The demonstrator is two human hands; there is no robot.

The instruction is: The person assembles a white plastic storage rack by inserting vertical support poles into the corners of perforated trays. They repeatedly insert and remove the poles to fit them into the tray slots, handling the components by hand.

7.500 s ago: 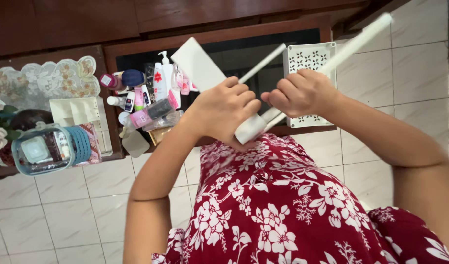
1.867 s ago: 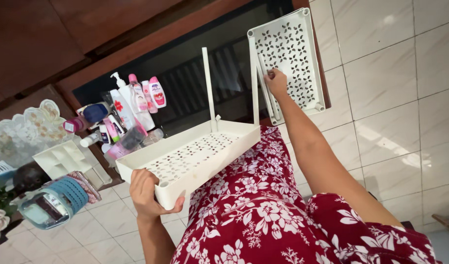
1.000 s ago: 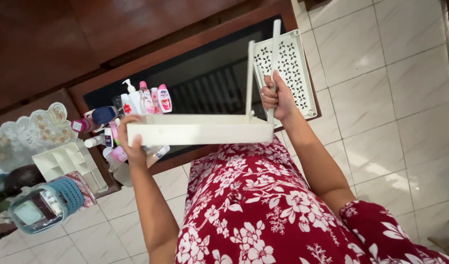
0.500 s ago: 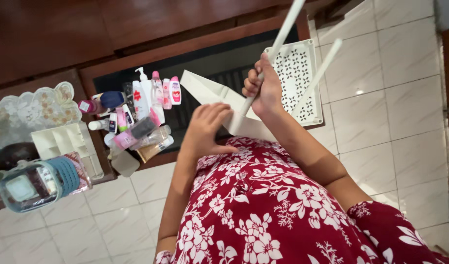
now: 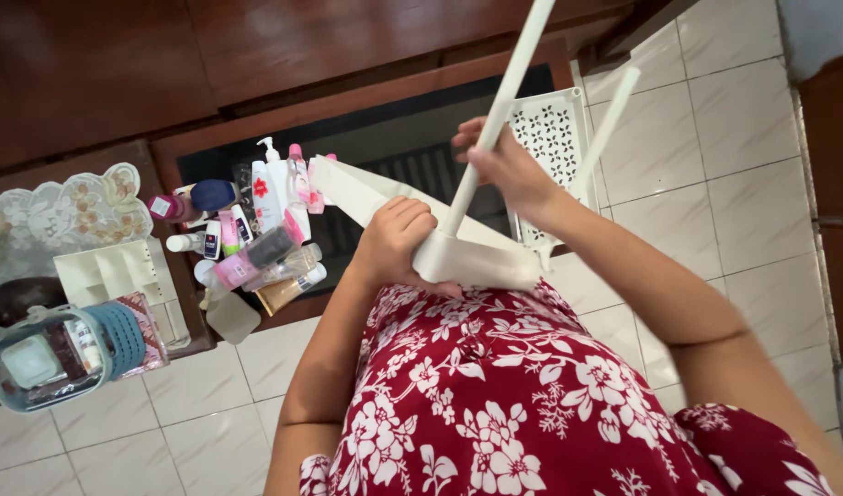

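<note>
**White rack shelf held against the lap, pole gripped above**

Head view. Smooth, matte white plastic shelf tray (image 5: 458, 257), long and box-sided, seen edge-on and tilted, one end resting against the red floral dress (image 5: 513, 386), the other end slanting up toward the bottles. Left hand (image 5: 396, 241) curled over the near edge of the tray, fingers bent and pressed together on its rim. Right hand (image 5: 506, 165) higher up, closed in a fist round a slim, round white pole (image 5: 495, 115) rising from the tray's corner and running out of the top of the frame. Second white pole (image 5: 607, 124) standing free to the right, parallel, untouched. Behind the right hand, a second white tray (image 5: 555, 138) with leaf-shaped cut-outs lying flat on the dark wooden bench (image 5: 256, 101). Left of the held tray, a huddle of glossy toiletry bottles (image 5: 265, 211), white and pink. Farther left, a white divided organiser (image 5: 118, 271) and a clear blue-ribbed basket (image 5: 63, 354). Pale glazed floor tiles (image 5: 715, 184) beneath.
</note>
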